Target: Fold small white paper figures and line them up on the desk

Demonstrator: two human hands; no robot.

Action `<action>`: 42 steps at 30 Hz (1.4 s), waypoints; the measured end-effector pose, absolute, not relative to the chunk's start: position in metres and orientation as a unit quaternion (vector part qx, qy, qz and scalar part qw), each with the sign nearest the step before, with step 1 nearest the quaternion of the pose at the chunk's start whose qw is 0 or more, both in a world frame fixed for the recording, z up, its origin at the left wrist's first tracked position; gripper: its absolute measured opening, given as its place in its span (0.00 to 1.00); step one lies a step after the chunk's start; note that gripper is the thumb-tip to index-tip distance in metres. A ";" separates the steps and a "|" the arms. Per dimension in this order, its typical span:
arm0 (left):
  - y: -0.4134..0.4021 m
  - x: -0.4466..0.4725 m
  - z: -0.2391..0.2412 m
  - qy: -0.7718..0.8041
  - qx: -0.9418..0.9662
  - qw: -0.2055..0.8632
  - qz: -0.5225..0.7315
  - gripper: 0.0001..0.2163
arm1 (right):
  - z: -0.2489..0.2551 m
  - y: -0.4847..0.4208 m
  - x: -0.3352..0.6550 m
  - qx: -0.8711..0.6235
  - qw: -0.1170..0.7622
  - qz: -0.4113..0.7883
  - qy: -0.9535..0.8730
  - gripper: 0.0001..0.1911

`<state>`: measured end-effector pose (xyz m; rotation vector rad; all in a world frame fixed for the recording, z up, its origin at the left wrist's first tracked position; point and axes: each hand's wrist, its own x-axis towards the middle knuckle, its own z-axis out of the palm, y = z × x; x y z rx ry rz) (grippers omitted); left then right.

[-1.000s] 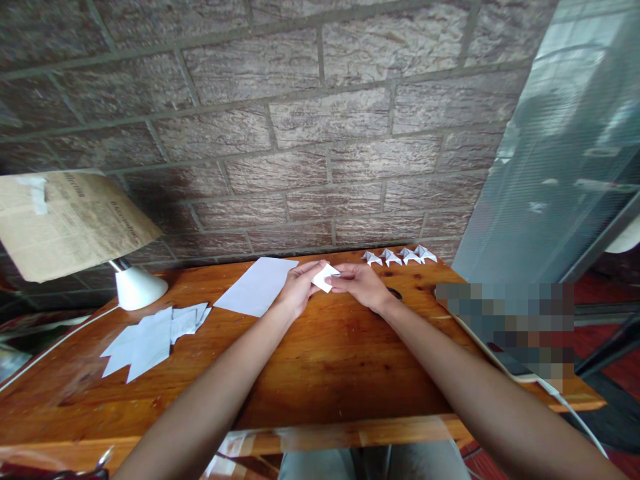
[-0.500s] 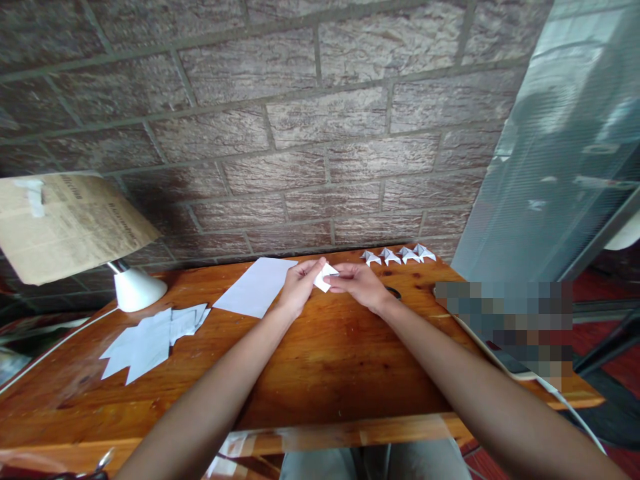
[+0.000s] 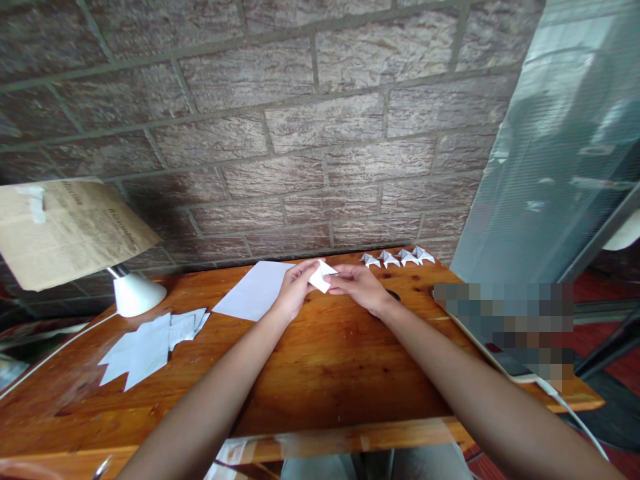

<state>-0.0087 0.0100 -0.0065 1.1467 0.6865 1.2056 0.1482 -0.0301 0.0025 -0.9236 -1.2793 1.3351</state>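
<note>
Between my two hands, above the wooden table (image 3: 345, 367), is a small folded piece of white paper (image 3: 323, 277). My left hand (image 3: 296, 285) pinches its left side, thumb on top. From the right, my right hand (image 3: 361, 287) grips the opposite edge with thumb and fingers. Parts of the paper are covered by my fingers, so its full shape is hidden. A larger white sheet (image 3: 255, 291) lies flat just left of my left hand. Beyond my right hand, several small folded white paper figures (image 3: 389, 259) stand in a row by the wall.
Several cut white papers (image 3: 153, 343) overlap at the left. A white lamp (image 3: 137, 295) with a newsprint-like shade (image 3: 75, 230) stands behind them. A dark round object (image 3: 394, 295) is partly hidden by my right wrist. At the right, a tablet-like device (image 3: 510, 363) has a white cable (image 3: 575, 413).
My left thumb has shifted down and left on the folded paper, baring more of its upper part. My right hand stays nearly in place. The view has shifted slightly.
</note>
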 end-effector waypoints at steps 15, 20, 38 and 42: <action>0.005 -0.009 -0.002 0.309 0.564 0.554 0.528 0.16 | 0.002 -0.031 0.148 -0.392 0.511 0.551 -0.531 0.19; 0.003 -0.008 -0.001 0.315 0.562 0.550 0.531 0.17 | 0.001 -0.030 0.148 -0.391 0.513 0.547 -0.534 0.19; 0.003 -0.006 -0.004 0.322 0.573 0.542 0.524 0.15 | 0.003 -0.034 0.143 -0.404 0.506 0.558 -0.519 0.19; 0.002 -0.005 -0.003 0.322 0.560 0.552 0.527 0.15 | 0.003 -0.033 0.144 -0.406 0.505 0.557 -0.520 0.19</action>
